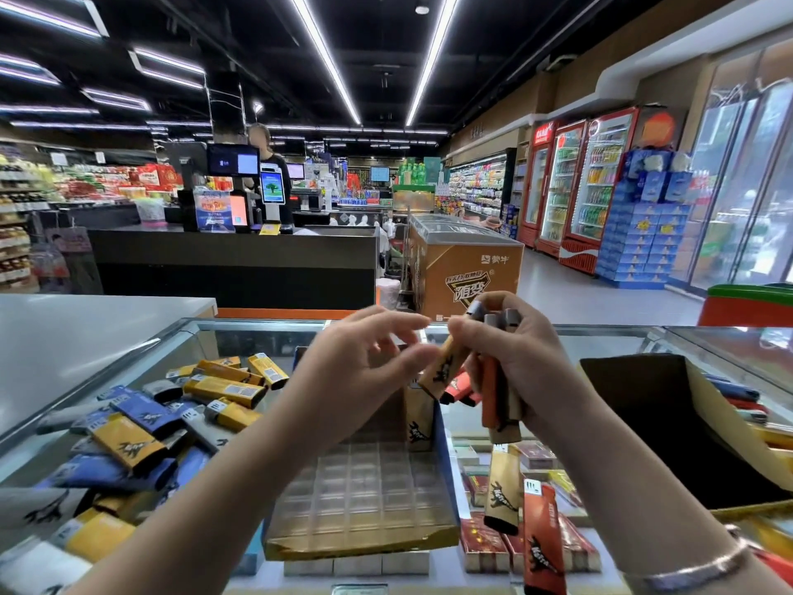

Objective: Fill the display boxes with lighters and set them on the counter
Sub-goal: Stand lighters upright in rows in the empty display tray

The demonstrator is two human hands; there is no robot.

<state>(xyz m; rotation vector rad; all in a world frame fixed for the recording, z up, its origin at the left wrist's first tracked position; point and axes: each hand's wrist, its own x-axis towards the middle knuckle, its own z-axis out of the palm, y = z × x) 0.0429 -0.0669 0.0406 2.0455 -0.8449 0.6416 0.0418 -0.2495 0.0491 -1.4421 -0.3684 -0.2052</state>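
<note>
Tan lighter pinched between right hand thumb and fingers, raised above display box | right hand grips more lighters, orange among them | left hand fingers spread, loosely curled, just beside tan lighter | loose lighter pile left on glass counter | second box right

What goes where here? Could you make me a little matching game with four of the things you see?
Things:
1. lighter bunch
2. lighter pile
3. gridded box
4. black box

Places:
A. on the glass, far right
B. on the glass, left of the arms
C. held in the right hand
D. between the arms, one lighter standing in it

Pairs: 1-C, 2-B, 3-D, 4-A
</note>
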